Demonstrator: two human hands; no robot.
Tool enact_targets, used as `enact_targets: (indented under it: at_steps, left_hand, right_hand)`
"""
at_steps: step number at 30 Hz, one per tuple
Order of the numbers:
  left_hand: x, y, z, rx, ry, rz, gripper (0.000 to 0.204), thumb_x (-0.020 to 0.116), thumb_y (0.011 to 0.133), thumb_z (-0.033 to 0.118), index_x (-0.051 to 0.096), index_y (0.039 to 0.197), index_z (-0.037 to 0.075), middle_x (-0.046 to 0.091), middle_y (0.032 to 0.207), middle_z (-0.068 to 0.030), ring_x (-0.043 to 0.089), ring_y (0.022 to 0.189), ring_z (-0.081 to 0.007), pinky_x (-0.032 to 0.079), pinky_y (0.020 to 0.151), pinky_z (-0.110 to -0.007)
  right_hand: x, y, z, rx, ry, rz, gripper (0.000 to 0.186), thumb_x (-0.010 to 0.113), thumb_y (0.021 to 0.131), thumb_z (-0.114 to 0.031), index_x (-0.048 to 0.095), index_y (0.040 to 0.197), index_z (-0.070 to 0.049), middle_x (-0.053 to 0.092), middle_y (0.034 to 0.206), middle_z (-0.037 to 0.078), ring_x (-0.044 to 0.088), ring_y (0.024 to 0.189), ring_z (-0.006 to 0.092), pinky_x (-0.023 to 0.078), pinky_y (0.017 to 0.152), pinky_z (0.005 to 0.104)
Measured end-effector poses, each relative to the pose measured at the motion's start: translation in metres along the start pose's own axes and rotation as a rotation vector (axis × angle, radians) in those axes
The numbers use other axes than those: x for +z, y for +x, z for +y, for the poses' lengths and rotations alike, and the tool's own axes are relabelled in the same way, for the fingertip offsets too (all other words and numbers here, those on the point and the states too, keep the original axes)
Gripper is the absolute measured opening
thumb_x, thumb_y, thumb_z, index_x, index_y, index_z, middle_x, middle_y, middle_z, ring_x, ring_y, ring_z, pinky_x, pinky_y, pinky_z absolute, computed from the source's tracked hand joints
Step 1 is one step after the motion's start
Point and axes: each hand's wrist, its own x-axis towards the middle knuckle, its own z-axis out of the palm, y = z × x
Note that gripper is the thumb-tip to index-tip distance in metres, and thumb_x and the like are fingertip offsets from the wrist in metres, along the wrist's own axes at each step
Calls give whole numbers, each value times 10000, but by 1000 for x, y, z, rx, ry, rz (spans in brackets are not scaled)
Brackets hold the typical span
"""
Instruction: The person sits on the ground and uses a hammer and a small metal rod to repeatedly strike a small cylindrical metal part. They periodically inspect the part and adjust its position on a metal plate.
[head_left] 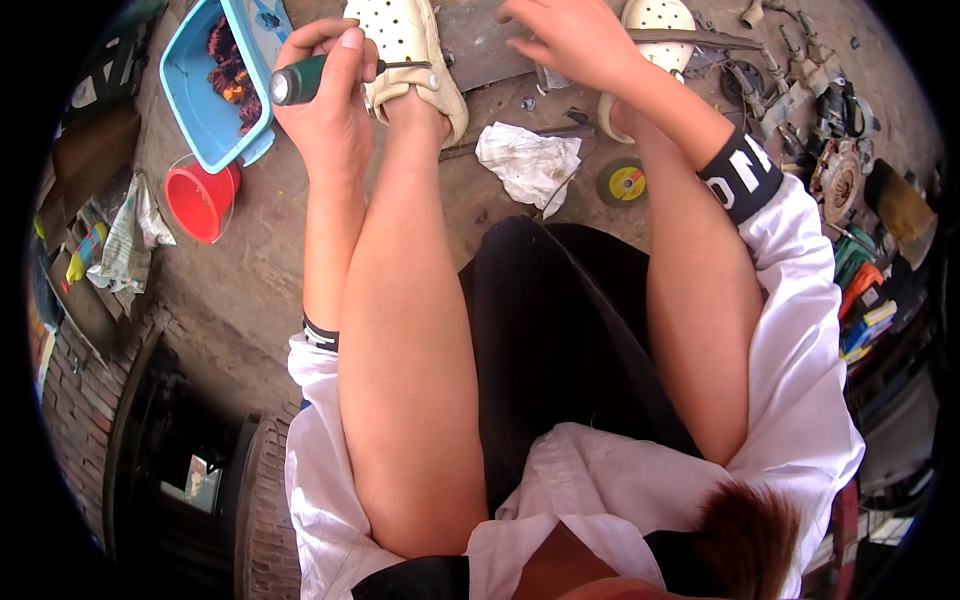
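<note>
My left hand is closed round the dark green handle of a screwdriver, whose thin metal shaft points right, across the cream clog on my left foot. At the top edge my right hand reaches leftward over a flat grey metal plate on the ground. Its fingers are apart, and I see nothing in them; the top edge of the picture crops part of the hand. Behind my right wrist a long, dark, narrow bar lies across the other cream clog.
A crumpled white cloth and a round abrasive disc lie between my feet. To the left stand a blue basin with dark reddish clumps inside and a red bucket. Metal parts and boxes crowd the right side.
</note>
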Motion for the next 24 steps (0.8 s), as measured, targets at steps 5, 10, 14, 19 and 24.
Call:
enact_targets:
  at_steps: [5,10,14,19,24]
  left_hand:
    - [5,0,3,-1,76,-34,142,645,918,0,604,1043,-52,538,740,-56,528,689,-159,453,696,-310]
    - [1,-6,2,-8,61,-17,128,626,924,12,603,1037,-43,489,718,-44,506,694,-173,467,742,-358]
    - [-1,-12,0,-18,30,-44,120,626,923,19,607,1028,-34,472,707,-38,504,690,-176,481,768,-388]
    - [-11,-19,13,-16,23,-27,153,639,920,39,622,1057,-28,466,706,-31,497,679,-177,483,788,-399]
    - [-2,-20,17,-56,254,-99,268,719,868,21,663,1128,-1,615,1021,-29,588,789,-79,469,674,-216]
  right_hand:
    - [66,22,-11,84,30,-147,313,724,710,-149,619,982,-36,591,1006,154,552,1050,353,451,897,463]
    - [94,27,-20,223,146,-103,265,689,756,-164,635,977,-29,598,1019,172,552,1057,379,455,912,481]
    - [90,27,-18,218,202,-46,278,702,769,-184,639,984,-19,600,1007,192,580,1034,383,490,886,473]
    - [31,39,-31,284,282,112,181,694,800,-127,615,891,7,606,964,214,644,869,405,531,766,469]
    - [-31,36,-61,197,441,46,250,697,798,-69,596,1020,-12,604,926,201,655,823,373,534,728,447]
